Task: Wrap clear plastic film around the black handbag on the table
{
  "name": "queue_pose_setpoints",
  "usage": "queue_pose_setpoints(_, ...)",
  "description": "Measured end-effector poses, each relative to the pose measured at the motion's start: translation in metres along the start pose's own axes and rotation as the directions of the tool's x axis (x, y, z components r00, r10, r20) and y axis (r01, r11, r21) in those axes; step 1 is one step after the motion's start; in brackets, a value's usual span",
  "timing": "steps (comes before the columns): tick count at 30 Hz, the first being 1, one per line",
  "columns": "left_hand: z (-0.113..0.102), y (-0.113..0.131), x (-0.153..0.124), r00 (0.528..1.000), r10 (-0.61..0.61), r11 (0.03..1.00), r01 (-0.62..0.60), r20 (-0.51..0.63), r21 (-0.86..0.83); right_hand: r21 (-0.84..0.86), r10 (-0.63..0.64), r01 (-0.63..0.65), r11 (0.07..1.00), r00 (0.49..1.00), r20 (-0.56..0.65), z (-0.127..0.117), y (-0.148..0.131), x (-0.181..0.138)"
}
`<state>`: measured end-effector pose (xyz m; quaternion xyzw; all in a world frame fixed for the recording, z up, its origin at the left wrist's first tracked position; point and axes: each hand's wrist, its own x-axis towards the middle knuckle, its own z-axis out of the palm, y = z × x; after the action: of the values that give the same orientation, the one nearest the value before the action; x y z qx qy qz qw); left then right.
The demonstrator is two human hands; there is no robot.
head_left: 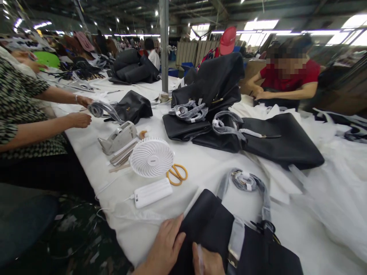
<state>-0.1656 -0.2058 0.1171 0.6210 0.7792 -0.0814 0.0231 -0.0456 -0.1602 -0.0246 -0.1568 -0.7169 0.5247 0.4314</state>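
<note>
From the head view, your left hand lies flat and unclenched on the near edge of the black leather handbag in front of you, pressing it down, not gripping it. Your right hand sits just beside it on the same bag, with a thin clear strip between its fingers; how tightly they close on it is cut off by the frame edge, so I cannot tell.

The bag lies at the near edge of the white-covered table, with part of it hanging toward you. If you ease the pressure of your flat hand, I judge it could slide off into your lap.

Beyond the bag, its grey wrapped strap loops loosely on the cloth. A quick pull on the bag could drag that loop and snag it.

Left of the bag, near your left hand, lie the white rectangular power bank and its thin cable, which runs to the table edge. Farther back stand the round white plastic desk fan and the orange-handled scissors. A sweep of your elbow could catch the cable and pull the bank or fan over.

Far left of the bag, another person's hands work at a wrapped handle, well apart from you.
</note>
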Motion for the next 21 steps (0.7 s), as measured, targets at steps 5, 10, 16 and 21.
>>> queue_pose_setpoints(5,-0.007,0.01,-0.007,0.993,0.018,0.986,0.002,-0.118,0.165,0.044,0.236,-0.233,0.972,0.967,-0.095,-0.008,-0.017,0.01)
queue_pose_setpoints(10,-0.011,0.025,-0.009,0.978,0.202,0.941,-0.176,-0.061,0.289,0.115,0.353,-0.338,0.934,0.921,-0.164,-0.013,-0.026,0.013)
queue_pose_setpoints(16,-0.006,0.033,-0.007,0.964,0.249,0.908,-0.2,-0.089,0.368,0.303,0.562,-0.513,0.803,0.821,-0.1,-0.02,-0.028,0.014)
queue_pose_setpoints(21,0.002,0.036,-0.009,0.986,0.149,0.941,-0.118,-0.075,0.317,0.425,0.503,-0.481,0.767,0.861,0.068,-0.018,-0.021,0.011)
